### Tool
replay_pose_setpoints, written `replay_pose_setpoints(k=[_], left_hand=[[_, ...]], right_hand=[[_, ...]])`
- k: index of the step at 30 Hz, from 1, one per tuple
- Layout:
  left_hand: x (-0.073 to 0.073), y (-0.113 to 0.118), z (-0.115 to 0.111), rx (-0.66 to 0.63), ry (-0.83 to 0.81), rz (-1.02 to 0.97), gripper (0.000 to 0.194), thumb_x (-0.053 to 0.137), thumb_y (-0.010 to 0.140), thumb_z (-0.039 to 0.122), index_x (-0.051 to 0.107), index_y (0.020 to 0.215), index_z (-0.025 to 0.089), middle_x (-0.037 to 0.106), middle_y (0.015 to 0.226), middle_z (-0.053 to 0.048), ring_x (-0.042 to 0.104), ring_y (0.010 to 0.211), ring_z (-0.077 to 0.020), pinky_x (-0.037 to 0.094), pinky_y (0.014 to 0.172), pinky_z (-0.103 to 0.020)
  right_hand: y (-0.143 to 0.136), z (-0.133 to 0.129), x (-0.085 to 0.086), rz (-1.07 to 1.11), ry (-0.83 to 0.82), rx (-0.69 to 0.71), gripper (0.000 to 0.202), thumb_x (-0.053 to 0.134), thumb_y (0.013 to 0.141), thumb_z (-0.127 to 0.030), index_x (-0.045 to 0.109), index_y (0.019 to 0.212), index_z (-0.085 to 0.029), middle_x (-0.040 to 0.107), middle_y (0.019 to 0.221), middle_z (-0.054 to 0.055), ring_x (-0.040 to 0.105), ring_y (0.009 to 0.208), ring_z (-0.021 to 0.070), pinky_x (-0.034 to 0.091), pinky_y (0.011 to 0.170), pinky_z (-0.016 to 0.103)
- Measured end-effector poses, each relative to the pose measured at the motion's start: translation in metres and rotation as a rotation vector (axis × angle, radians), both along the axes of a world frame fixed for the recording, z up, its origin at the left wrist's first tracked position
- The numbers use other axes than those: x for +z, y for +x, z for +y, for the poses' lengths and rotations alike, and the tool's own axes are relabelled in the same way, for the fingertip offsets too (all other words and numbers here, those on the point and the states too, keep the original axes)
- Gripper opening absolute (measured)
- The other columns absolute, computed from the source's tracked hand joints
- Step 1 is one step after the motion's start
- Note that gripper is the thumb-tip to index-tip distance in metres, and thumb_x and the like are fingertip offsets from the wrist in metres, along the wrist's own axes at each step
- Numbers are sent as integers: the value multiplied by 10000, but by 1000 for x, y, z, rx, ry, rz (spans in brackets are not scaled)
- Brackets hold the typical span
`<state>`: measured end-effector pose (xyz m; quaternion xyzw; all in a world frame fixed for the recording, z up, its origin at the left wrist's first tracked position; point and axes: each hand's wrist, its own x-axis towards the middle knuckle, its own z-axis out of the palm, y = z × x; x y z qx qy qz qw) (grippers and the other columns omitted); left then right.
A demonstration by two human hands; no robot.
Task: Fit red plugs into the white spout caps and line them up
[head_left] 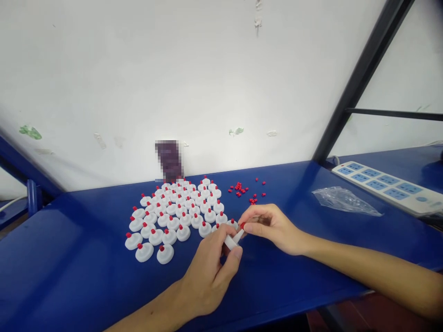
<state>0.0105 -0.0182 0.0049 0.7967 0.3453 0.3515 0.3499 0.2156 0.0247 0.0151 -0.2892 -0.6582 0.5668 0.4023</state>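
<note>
My left hand (215, 267) is closed around a white nozzle cap (231, 241), a round base with a tapering spout that points up to the right. At the spout's tip, my right hand (273, 228) pinches a small red cap (242, 226) between thumb and fingers. The red cap touches the spout; how far it sits on it I cannot tell. Left of my hands stand several white nozzle caps (165, 253) with red tips, grouped on the blue table (86, 276). Beyond my right hand lie several loose red caps (238, 186).
A clear plastic bag (346, 201) lies on the right, beside a white power strip (387, 184) with blue sockets. A dark metal post (360, 78) rises behind them. A blurred dark object (169, 159) stands against the white wall (214, 83). The table's front edge runs below my hands.
</note>
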Motion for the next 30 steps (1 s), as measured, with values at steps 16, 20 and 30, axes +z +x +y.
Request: replay_pose_setpoints(k=[16,20,30], left_hand=[[-5,-2,4,-19,-77,-11,362,286,1014,433,449,793,198,337,575,55,324,512,-117,255,518,-268],[-3,-2,5,-10,-75,20,403,263,1004,436,466,758,189,402,609,26,371,547,-128,275,530,-271],[-9,2,-2,55,61,-208,542,202,1030,382,417,574,182,443,510,1,401,472,-118,311,516,-286]], right_hand=[[10,-3,-4,-462,1110,-1,146,559,959,-237,664,980,-138,714,827,69,639,741,154,503,691,288],[8,-5,-5,-618,1267,-28,188,473,1001,-235,626,971,-130,685,799,56,601,699,153,458,661,297],[-14,-17,-10,-630,1479,-71,327,381,1017,-208,565,749,-170,549,643,6,429,565,140,276,547,318]])
